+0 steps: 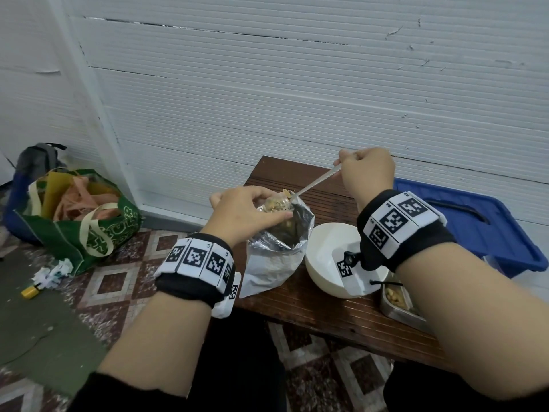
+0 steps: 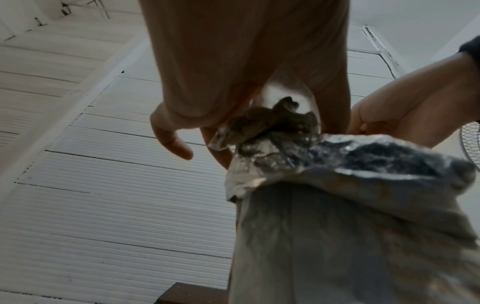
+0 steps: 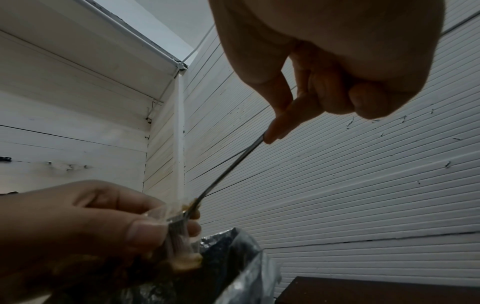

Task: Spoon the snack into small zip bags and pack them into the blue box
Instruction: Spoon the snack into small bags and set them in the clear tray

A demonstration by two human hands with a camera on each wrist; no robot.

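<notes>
Pinching a small zip bag [image 1: 277, 203] over the foil pouch [image 1: 276, 248], left hand [image 1: 249, 208]; right hand [image 1: 367, 171] grips spoon [image 1: 316, 182].

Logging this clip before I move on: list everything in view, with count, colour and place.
Small clear zip bag: one, snack inside, held above the foil bag.
Crinkled silver foil snack bag: one, open, on the bench.
Long metal spoon: one, silver, bowl end at the zip bag.
Round white bowl: one, right of the foil bag.
Metal tray: one, holds pale snack, bench's near right.
Blue plastic box: one, lid on, far right.
Brown wooden bench: one.
Green tote bag: one, floor, left.
Left hand: pinches the zip bag.
Right hand: grips the spoon.
</notes>
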